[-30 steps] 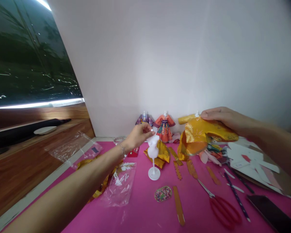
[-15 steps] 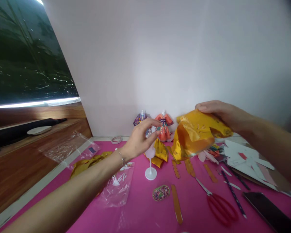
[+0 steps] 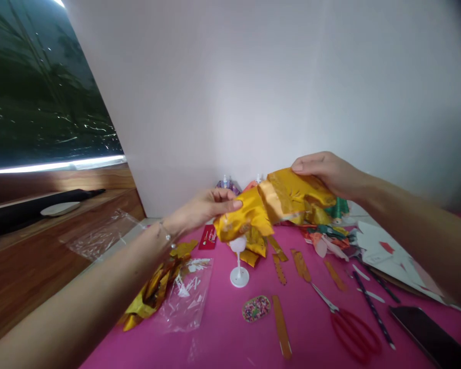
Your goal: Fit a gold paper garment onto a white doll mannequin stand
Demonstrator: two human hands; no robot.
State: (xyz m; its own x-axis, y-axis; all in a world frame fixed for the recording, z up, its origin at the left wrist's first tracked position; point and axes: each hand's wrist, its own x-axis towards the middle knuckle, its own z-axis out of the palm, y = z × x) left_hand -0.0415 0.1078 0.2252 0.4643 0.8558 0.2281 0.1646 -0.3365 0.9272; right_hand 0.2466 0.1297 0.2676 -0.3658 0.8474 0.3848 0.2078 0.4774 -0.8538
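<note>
A shiny yellow-gold doll garment (image 3: 288, 190) is stretched between my two hands above the table. My left hand (image 3: 203, 209) pinches its left end between thumb and fingers. At the upper right edge, my right hand (image 3: 325, 171) grips the cloth with the thumb on the near side. Directly under the garment stands a small white doll form on a round base (image 3: 239, 277), its upper part covered by the cloth. More yellow fabric (image 3: 258, 242) lies just behind this stand. Two dressed doll forms at the wall, one purple (image 3: 234, 185) and one orange (image 3: 249, 187), are mostly hidden.
Red-handled scissors (image 3: 353, 328), a dark pencil (image 3: 373, 310) and a phone (image 3: 430, 333) lie at right, before white paper scraps (image 3: 384, 256). Nearer the middle are an oval dish of colourful bits (image 3: 256, 308) and an orange strip (image 3: 281, 328). A plastic bag (image 3: 184, 307) lies left.
My left hand has moved left from beside the white doll form and taken hold of the yellow garment. My right hand has shifted left and slightly up with it, spreading the cloth sideways.
</note>
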